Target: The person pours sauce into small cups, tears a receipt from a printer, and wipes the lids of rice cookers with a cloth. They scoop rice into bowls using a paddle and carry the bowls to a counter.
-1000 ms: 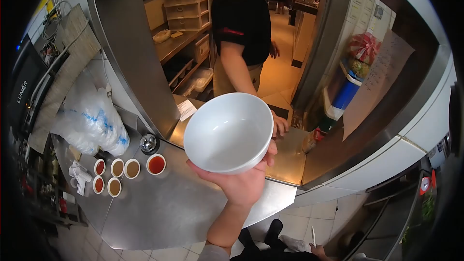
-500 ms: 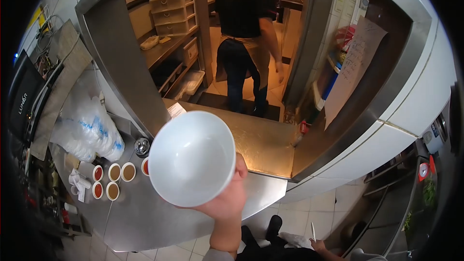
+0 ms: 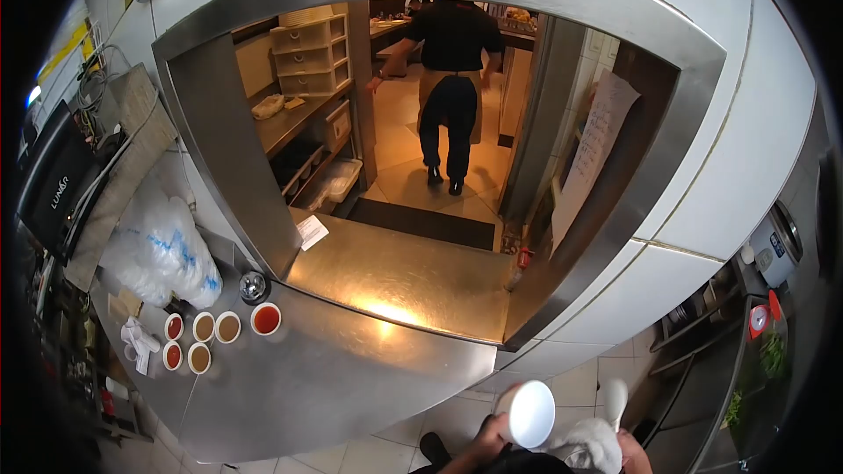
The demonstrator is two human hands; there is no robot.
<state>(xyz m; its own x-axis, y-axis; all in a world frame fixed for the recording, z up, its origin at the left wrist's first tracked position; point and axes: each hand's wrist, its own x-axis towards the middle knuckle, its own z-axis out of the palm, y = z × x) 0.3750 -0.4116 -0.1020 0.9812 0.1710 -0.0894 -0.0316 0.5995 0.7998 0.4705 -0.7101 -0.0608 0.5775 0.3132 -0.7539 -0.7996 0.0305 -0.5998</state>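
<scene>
My left hand [image 3: 486, 445] holds a white bowl [image 3: 532, 413] low at the bottom edge, above the tiled floor, with its opening turned toward the camera. Beside it, my right hand [image 3: 636, 453] grips a crumpled white cloth [image 3: 587, 449], and a white spoon-like handle [image 3: 615, 398] sticks up from it. Both hands are well below the steel counter [image 3: 325, 377] and touch nothing on it.
Several small sauce cups [image 3: 215, 333] and a call bell [image 3: 253, 286] stand at the counter's left, by a bag of plastic cups [image 3: 167, 250]. A steel pass-through window [image 3: 395, 276] opens ahead. Beyond it a person in black [image 3: 452, 70] walks away.
The bowl has dropped from in front of the window down to the bottom edge. The view has tilted up and back. The person beyond the window has walked further away.
</scene>
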